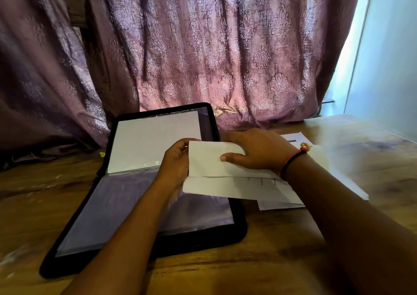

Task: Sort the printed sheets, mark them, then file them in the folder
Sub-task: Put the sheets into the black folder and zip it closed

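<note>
Two hands hold a folded white sheet [209, 159] at the right edge of an open black folder [239, 231].

The left hand [174, 161] has its grip clamped on the sheet's left edge, fingers curled round it. The right hand [259, 152] has its grip closed on the top edge, thumb flat on the front and fingers reaching behind. The folder lies open on the wooden surface [248, 267], its far half propped up with a blank page [155, 138] in its clear sleeve, its near half flat. More printed sheets [279, 203] lie on the surface just right of the folder, partly under the held sheet and the right forearm. A red and black thread band [291, 159] circles the right wrist. A patterned purple curtain [203, 46] hangs behind.
</note>
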